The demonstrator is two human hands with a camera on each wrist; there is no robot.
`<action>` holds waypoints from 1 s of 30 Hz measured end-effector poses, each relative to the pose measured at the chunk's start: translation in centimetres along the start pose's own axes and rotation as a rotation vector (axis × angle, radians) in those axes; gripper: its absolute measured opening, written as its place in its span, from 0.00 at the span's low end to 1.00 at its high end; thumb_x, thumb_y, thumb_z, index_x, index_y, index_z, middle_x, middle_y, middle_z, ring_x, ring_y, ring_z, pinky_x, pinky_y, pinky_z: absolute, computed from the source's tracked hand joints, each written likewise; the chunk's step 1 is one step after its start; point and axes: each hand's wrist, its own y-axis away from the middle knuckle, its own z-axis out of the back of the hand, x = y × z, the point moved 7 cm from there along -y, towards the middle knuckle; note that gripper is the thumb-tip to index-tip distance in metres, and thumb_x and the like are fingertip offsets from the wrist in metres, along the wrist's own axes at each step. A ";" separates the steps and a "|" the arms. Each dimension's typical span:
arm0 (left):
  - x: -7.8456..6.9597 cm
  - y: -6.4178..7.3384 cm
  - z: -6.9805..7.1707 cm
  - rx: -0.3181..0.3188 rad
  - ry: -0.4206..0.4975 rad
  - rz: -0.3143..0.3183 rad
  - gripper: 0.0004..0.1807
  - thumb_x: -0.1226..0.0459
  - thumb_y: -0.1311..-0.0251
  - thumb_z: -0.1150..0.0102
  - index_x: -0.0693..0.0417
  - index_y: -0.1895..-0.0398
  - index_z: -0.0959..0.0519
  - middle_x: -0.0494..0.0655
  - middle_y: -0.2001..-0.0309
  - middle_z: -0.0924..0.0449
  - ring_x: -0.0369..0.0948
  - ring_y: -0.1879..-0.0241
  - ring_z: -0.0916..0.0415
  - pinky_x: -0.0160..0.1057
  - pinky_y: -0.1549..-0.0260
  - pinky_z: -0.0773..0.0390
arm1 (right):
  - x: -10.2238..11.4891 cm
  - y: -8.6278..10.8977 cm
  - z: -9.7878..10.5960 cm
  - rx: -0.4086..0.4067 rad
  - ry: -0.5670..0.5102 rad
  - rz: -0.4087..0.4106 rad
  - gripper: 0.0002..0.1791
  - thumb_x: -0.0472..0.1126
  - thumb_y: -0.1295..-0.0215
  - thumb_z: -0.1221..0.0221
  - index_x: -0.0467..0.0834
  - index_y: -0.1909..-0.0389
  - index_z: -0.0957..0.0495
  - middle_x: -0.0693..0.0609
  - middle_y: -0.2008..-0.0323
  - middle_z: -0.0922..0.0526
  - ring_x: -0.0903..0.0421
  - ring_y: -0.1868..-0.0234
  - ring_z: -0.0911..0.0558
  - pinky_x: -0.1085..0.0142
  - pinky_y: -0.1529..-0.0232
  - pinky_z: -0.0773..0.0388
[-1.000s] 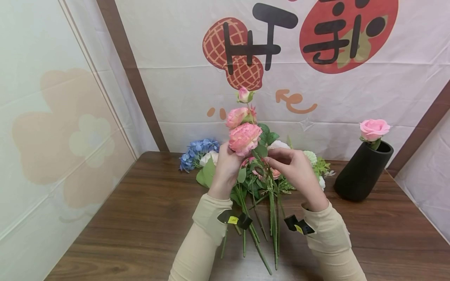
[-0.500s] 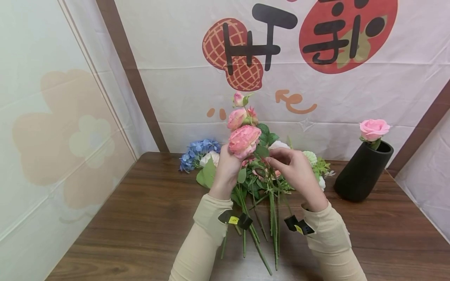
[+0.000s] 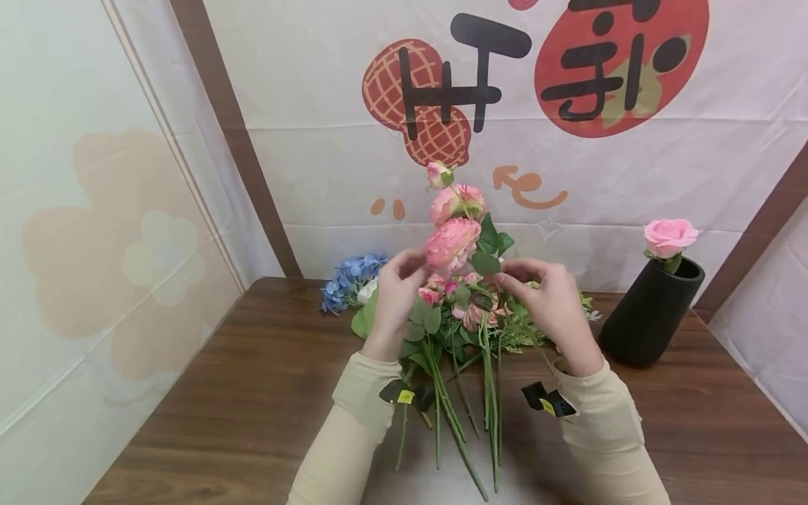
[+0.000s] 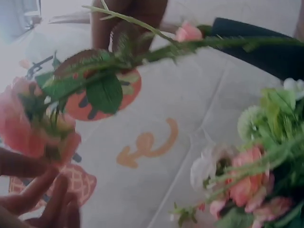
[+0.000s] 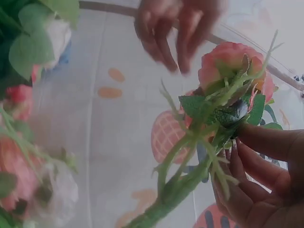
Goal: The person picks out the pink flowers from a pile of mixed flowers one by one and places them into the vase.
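Note:
A spray of pink peonies with green leaves stands upright between the hands in the head view. My right hand pinches its stem just under the leaves; in the right wrist view the thumb and fingers of the right hand meet on the green stem. Beside the lowest bloom, my left hand has its fingers loosely bent. A gap shows between the left hand and the bloom in the right wrist view. Close to the blooms in the left wrist view are the left fingers, blurred.
Below the hands, several flower stems lie on the brown table, their heads toward the back. Blue hydrangea lies at the pile's left. A black slanted vase at right holds a pink rose. Behind hangs a printed curtain.
The peony spray has shifted right with my right hand. My left hand has drawn slightly left, coming off the blooms it was behind.

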 end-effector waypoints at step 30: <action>1.5 -0.1 8.8 -0.306 -0.333 -0.120 0.11 0.63 0.37 0.46 0.57 0.55 0.19 0.50 0.57 0.19 0.39 0.62 0.27 0.32 0.71 0.31 | -3.1 -1.9 13.1 -0.359 0.074 -0.023 0.16 0.45 0.41 0.37 0.38 0.58 0.18 0.86 0.81 0.30 0.81 0.74 0.28 0.82 0.70 0.35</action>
